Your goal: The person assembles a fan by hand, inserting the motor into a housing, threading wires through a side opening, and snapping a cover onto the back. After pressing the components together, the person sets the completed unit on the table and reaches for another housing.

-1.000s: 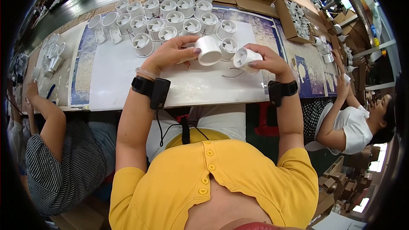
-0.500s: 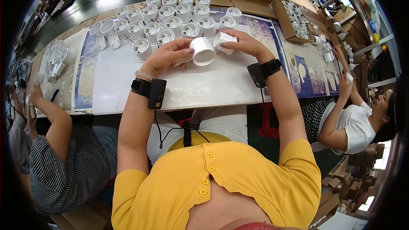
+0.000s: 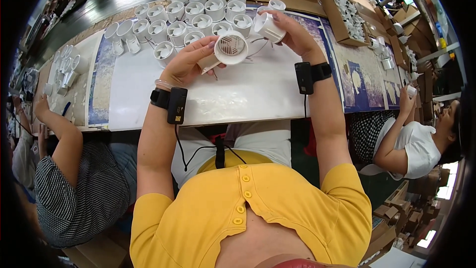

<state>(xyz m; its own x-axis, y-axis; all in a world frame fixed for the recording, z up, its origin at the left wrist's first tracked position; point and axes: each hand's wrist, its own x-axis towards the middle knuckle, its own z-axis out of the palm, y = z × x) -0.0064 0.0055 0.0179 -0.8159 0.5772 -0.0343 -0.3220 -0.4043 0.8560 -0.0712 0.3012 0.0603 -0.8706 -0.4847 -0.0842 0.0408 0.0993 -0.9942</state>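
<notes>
My left hand is closed round a white plastic fan housing. Its round mouth is tilted toward me, and a slotted grille shows inside; a handle-like stem sticks out by my fingers. My right hand grips a white fan cylinder by its side, tilted and apart from the housing. Thin wires hang under that cylinder. Just beyond both hands stand rows of white fan cylinders, open tops up, with white blades inside.
A white sheet covers the table before me. Two white housings with stems lie left of the rows. An open carton of small white parts stands at back right. Co-workers sit on either side; more housings lie by the left one.
My hands have moved apart, the right one going right and up with its fan cylinder. The housing in my left hand has turned so its grille shows.
</notes>
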